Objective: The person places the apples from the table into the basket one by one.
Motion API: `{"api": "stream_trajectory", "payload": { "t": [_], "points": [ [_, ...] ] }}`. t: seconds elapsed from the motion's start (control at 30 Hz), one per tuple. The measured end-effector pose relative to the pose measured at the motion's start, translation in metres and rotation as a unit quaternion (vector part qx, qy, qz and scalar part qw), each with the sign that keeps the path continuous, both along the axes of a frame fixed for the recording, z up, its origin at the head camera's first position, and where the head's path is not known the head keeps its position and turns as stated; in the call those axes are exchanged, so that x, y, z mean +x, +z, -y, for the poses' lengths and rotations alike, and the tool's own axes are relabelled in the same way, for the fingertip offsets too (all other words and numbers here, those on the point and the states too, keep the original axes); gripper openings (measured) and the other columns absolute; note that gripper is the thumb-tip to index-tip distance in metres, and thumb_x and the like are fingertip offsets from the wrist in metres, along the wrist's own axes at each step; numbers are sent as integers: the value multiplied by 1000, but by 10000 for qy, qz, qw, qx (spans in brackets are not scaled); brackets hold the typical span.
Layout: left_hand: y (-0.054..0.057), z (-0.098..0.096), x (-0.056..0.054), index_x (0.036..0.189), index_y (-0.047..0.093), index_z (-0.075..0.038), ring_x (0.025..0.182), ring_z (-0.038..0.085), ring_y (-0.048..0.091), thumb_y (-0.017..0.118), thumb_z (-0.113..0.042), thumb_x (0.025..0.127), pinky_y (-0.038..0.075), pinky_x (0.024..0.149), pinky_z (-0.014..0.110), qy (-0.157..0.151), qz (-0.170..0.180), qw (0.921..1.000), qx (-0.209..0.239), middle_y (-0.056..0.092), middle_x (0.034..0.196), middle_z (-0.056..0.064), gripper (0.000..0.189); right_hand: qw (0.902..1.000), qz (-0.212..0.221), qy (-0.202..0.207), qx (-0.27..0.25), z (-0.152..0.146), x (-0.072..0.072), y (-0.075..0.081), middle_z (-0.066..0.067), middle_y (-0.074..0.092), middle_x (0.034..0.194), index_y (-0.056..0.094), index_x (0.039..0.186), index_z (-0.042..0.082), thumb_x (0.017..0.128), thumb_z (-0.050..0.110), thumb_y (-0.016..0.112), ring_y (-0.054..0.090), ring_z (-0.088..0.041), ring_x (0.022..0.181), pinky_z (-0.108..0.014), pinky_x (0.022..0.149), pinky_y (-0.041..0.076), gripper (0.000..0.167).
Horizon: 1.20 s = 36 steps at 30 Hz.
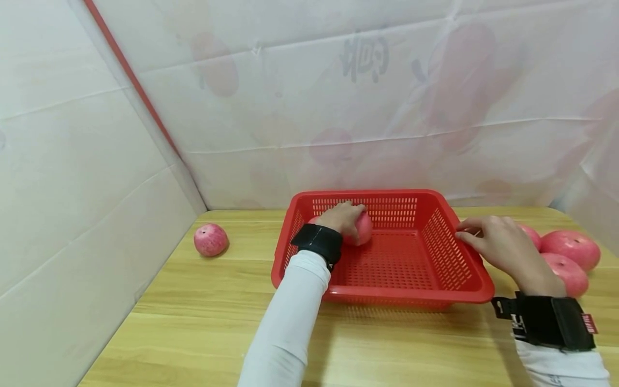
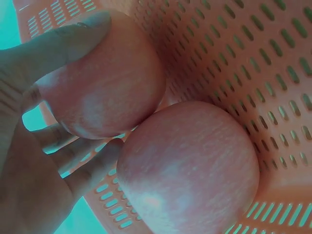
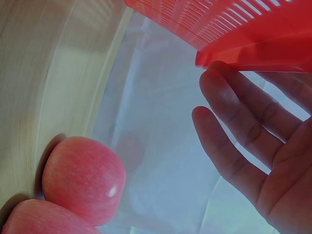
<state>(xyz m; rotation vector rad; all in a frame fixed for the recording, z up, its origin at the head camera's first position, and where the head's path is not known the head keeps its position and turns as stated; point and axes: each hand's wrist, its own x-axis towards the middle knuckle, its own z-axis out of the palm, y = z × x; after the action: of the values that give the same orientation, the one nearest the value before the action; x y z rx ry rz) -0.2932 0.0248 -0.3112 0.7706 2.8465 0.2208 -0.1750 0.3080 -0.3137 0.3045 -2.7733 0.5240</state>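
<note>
Apple point(image 2: 109, 78) clasped in the left hand point(image 1: 340, 217), thumb over one side and fingers curled round the other, inside the left part of a red slotted basket point(image 1: 387, 294). Second apple point(image 2: 190, 165) right beside it, also within the basket walls. Right hand point(image 1: 503, 250) at the basket's right rim, fingers slightly apart, fingertips touching the edge; impossible to tell whether pinching or merely resting. Trio of apples point(image 1: 570, 250) clustered on the wooden tabletop point(image 1: 193, 322), close by the right hand; lone apple point(image 1: 210, 239) well apart to the left of the basket. White sleeves point(image 1: 285, 325) and black wristbands point(image 1: 316, 242) on both arms.
</note>
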Motion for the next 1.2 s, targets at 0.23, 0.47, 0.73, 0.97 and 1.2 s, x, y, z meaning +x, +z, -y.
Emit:
{"api": "stream_trajectory", "payload": {
  "t": [0.23, 0.47, 0.73, 0.97, 1.2],
  "points": [
    [1, 0, 2, 151, 50, -21, 121, 22, 50, 78, -12, 86, 50, 96, 37, -285, 55, 9996, 49, 56, 137, 6, 71, 10000, 83, -15, -45, -2, 1, 0, -14, 72, 80, 75, 99, -6, 90, 8, 76, 66, -31, 72, -35, 59, 45, 17],
    [2, -3, 5, 148, 54, -23, 121, 21, 54, 70, -10, 93, 48, 100, 36, -362, -238, 9987, -263, 58, 135, 7, 59, 9999, 117, -14, -41, -3, 1, 1, -15, 72, 80, 75, 99, -6, 91, 8, 75, 66, -31, 73, -35, 59, 46, 17],
    [3, -2, 8, 151, 51, -25, 130, 24, 49, 69, -9, 94, 48, 102, 40, -208, -113, 9996, -164, 51, 145, 8, 62, 10000, -9, 64, -68, -4, 0, -1, -14, 73, 80, 75, 98, -6, 90, 7, 75, 66, -30, 72, -35, 59, 47, 15],
    [-2, 1, 7, 153, 47, -26, 139, 27, 41, 69, -9, 93, 48, 102, 43, -131, -6, 9999, -46, 44, 153, 8, 65, 9998, -116, 119, -74, -3, -1, -4, -12, 73, 80, 76, 98, -5, 89, 6, 76, 66, -30, 73, -36, 60, 47, 14],
    [-3, -1, 8, 153, 47, -26, 139, 27, 40, 70, -9, 92, 49, 100, 43, -109, -7, 9999, -44, 43, 154, 9, 67, 9999, -148, 83, -27, -4, -1, -5, -14, 73, 80, 76, 98, -5, 88, 6, 77, 67, -33, 74, -37, 61, 47, 14]
  ]
}}
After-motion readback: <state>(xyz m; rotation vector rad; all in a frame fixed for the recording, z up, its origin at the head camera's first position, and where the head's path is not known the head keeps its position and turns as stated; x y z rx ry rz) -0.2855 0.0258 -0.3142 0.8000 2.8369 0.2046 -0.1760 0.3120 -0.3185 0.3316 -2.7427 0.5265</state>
